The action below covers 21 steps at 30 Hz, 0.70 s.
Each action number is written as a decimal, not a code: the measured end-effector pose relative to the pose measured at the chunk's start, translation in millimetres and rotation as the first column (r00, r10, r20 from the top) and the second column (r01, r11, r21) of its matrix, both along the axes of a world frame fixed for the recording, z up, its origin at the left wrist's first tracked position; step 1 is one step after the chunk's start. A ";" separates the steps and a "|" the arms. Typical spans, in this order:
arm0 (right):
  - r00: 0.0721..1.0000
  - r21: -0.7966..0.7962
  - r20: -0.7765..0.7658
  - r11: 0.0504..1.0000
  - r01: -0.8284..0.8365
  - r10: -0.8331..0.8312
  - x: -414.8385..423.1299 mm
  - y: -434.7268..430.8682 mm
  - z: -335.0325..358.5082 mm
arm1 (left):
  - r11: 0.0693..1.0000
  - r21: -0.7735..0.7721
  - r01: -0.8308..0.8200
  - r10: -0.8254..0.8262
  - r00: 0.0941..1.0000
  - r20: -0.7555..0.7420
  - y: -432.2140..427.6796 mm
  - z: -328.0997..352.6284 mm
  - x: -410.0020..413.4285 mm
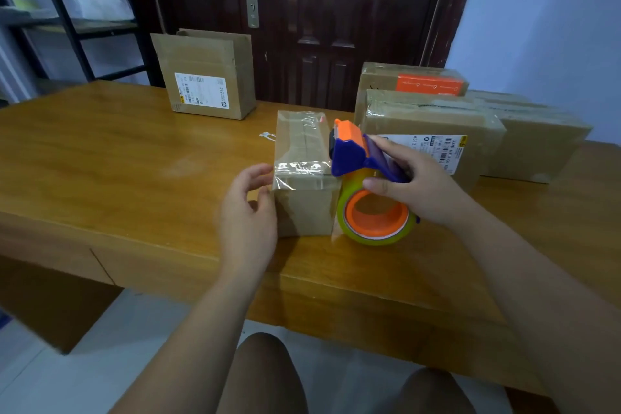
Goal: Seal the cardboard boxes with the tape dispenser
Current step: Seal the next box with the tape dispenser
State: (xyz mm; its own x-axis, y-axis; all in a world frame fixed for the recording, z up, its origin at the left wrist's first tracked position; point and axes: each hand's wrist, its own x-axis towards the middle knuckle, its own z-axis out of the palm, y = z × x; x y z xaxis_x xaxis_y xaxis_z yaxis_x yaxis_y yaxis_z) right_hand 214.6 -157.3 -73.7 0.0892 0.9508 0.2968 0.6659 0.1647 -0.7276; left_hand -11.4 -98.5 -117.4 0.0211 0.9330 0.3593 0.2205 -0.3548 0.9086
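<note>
Tape dispenser (349,155) — blue body, orange cutter cap, yellowish roll on an orange hub — sits against the right side of the small cardboard box (304,202). Its head is up at the box's top right edge and the roll is low by the counter (117,161); cannot tell whether the roll touches it. Right grip (416,188) clamped round the dispenser's handle, thumb on the near side, fingers over the top. Left grip (248,212) loose, fingers gently curved and apart, fingertips at the box's upper left edge — holding nothing. Small box stands near the counter's front edge, glossy clear tape across its top and down the near face. Behind right: labelled box (433,124) just behind the dispenser, orange-labelled box (413,81) behind that, another taped box (541,144) beside them. Back left, well apart, open-topped box (208,77) with a white label. Scrap of clear tape (267,135) on the counter left of the small box.
</note>
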 end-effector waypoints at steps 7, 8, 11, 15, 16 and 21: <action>0.998 0.044 -0.066 0.999 0.010 -0.007 -12.0 1.1 0.2 | 0.992 0.118 -0.037 0.086 0.891 -0.445 -6.7 -9.9 -24.5; 0.998 0.043 -0.070 0.999 0.005 -0.002 -13.6 1.4 -0.5 | 0.977 0.197 -0.081 0.158 0.897 -0.413 -8.1 -3.9 -27.1; 0.998 0.037 -0.070 0.999 -0.009 0.011 -20.0 3.0 -1.4 | 0.838 0.546 -0.003 0.301 0.836 -0.459 -16.5 21.8 -23.4; 0.994 0.024 -0.099 0.999 -0.042 0.044 -20.4 3.9 -0.7 | 0.734 0.608 0.302 0.381 0.558 -0.737 -4.6 36.0 -10.6; 0.994 0.021 -0.097 0.999 -0.045 0.047 -19.7 2.6 -0.6 | 0.740 0.590 0.322 0.381 0.522 -0.763 -0.9 37.3 -8.4; 0.988 0.066 -0.147 0.997 -0.037 0.047 -12.0 -8.9 8.1 | 0.738 0.560 0.377 0.228 0.642 -0.732 11.7 39.9 -5.3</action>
State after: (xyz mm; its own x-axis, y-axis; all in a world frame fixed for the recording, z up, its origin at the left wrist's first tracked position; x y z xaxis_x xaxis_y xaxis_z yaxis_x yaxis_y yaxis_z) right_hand 202.6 -166.2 -65.6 0.0970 0.9344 0.3429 0.5430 0.2391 -0.8050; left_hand -16.7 -86.8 -77.5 0.6048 0.4652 0.6464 0.6147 -0.7887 -0.0075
